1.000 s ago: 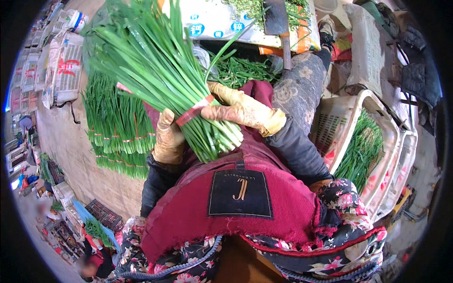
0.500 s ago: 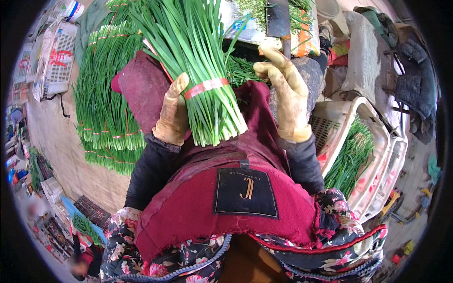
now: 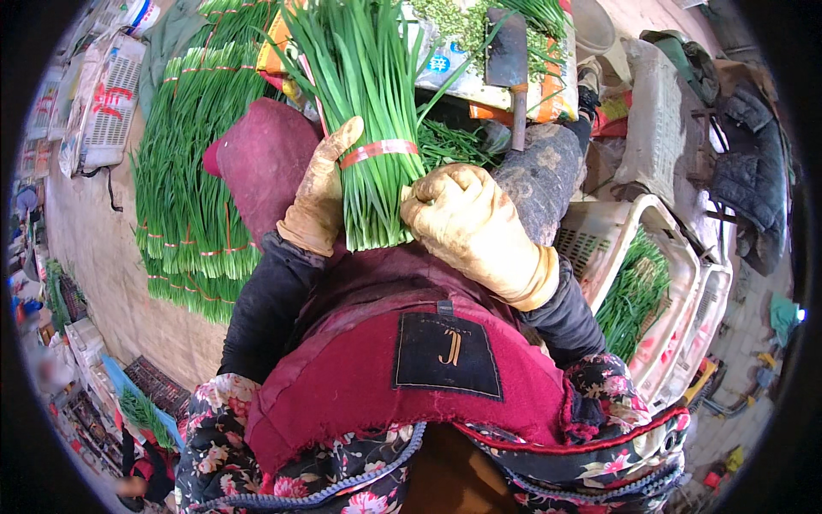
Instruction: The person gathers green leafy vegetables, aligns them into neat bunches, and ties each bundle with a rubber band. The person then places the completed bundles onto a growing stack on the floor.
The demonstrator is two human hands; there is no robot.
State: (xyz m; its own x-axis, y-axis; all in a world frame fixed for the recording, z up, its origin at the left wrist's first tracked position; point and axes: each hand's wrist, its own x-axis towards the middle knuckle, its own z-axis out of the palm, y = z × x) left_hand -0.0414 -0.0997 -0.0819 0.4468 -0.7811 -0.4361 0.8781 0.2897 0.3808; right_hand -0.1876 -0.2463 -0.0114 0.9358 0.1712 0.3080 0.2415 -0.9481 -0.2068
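A bundle of long green leaves [image 3: 366,193] with pale cut ends is tied with a red band [image 3: 378,149]. My left hand [image 3: 321,193], in a stained pale-yellow glove, grips its left side, thumb up by the band. My gloved right hand [image 3: 471,227] is curled closed against the bundle's lower right, beside the stem ends; its fingertips and anything in them are hidden. Beyond the bundle, a cleaver [image 3: 506,56] lies on sacks [image 3: 443,63] among chopped green bits. More tied bundles [image 3: 193,171] are piled at the left.
White plastic crates [image 3: 608,283] with loose greens stand at my right, near a pale padded bundle [image 3: 638,128] and a dark jacket [image 3: 743,180]. My knees [image 3: 535,184] flank the work. At the far lower left are crates [image 3: 163,385] and another person [image 3: 141,471].
The bundle has turned from a slant to nearly upright. My right hand left the band, opened beside the bundle, and is now curled closed at its lower right.
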